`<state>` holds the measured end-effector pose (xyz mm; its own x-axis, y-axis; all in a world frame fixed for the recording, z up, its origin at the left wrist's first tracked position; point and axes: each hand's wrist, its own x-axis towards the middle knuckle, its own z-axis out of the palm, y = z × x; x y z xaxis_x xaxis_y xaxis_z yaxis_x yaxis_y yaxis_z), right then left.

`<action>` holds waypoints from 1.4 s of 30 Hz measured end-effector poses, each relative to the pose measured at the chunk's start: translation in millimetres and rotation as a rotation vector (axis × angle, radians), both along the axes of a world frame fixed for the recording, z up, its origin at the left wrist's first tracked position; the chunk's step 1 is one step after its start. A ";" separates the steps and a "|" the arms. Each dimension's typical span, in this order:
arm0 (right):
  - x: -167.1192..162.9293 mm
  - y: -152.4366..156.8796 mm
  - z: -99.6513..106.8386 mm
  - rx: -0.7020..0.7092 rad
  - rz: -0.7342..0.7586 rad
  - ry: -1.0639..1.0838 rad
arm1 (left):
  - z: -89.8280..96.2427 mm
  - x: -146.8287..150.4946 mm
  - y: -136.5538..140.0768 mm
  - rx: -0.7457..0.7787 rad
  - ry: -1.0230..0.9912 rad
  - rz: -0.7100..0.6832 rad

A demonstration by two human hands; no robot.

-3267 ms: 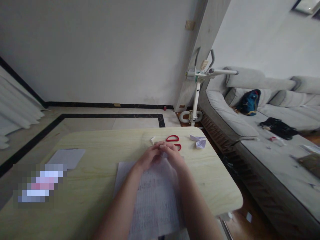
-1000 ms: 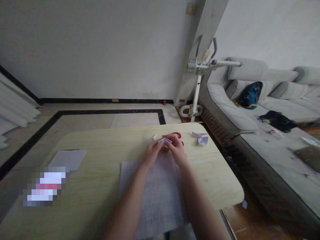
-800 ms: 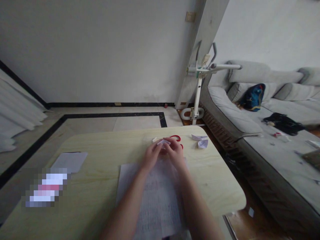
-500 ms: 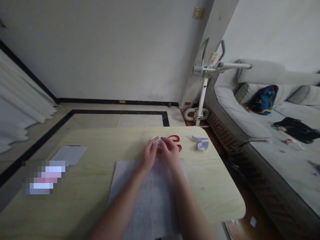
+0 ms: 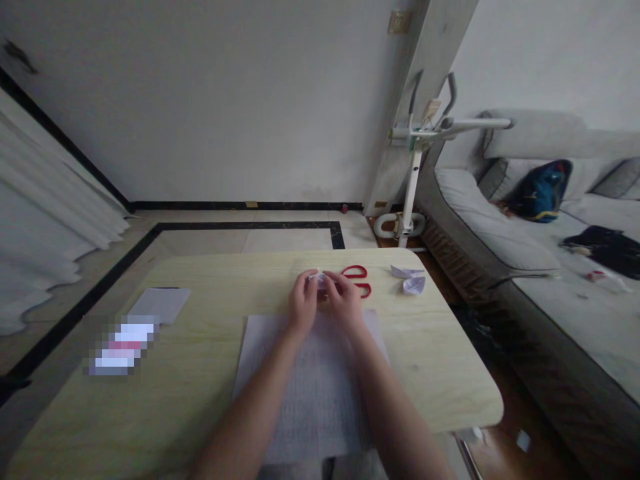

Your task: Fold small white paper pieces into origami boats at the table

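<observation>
A small piece of folded white paper [image 5: 319, 280] is pinched between my two hands, above the far part of the table. My left hand [image 5: 303, 301] closes on its left side, and my right hand [image 5: 343, 300] on its right side. The fingers cover much of the paper, so its full shape is hidden. Just beyond my right hand lie scissors with red handles [image 5: 364, 287]; their blades are hidden behind the hands. Beneath my forearms a large printed sheet [image 5: 310, 393] lies flat on the table.
Two folded paper pieces [image 5: 414, 285] lie at the table's far right. On the left are a stack of white paper [image 5: 165, 303] and a pixelated item [image 5: 125, 345]. The pale wooden table [image 5: 440, 373] has a sofa [image 5: 505, 240] and exercise stand [image 5: 411, 187] beyond its right side.
The whole scene has shifted slightly to the right as the head camera turned. Both hands stay together on the folded paper, their fingers moved only slightly.
</observation>
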<state>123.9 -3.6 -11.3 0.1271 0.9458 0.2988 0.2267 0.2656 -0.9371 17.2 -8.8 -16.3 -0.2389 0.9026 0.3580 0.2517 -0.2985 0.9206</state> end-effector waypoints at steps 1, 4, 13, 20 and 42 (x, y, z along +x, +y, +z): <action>-0.3 -0.6 0.2 0.005 -0.010 -0.004 | 1.8 0.6 -0.9 -0.001 -0.008 0.002; -1.4 -1.9 1.3 0.004 -0.020 0.027 | 5.9 1.5 -2.4 0.007 -0.006 -0.026; -4.7 -0.6 -2.8 -0.005 -0.086 0.080 | 2.5 -4.6 0.9 -0.007 0.137 -0.081; -4.4 -0.8 -4.0 0.012 -0.152 0.037 | 7.7 -8.1 2.2 0.056 0.221 -0.035; 10.7 -7.1 42.2 -0.039 -0.235 0.436 | 4.3 -39.1 -140.1 0.051 0.958 -0.248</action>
<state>134.6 -10.7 30.9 0.4438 0.8858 0.1357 -0.1385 0.2174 -0.9662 -21.9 -148.9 -12.0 0.3655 0.8662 0.3407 0.8081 -0.4769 0.3456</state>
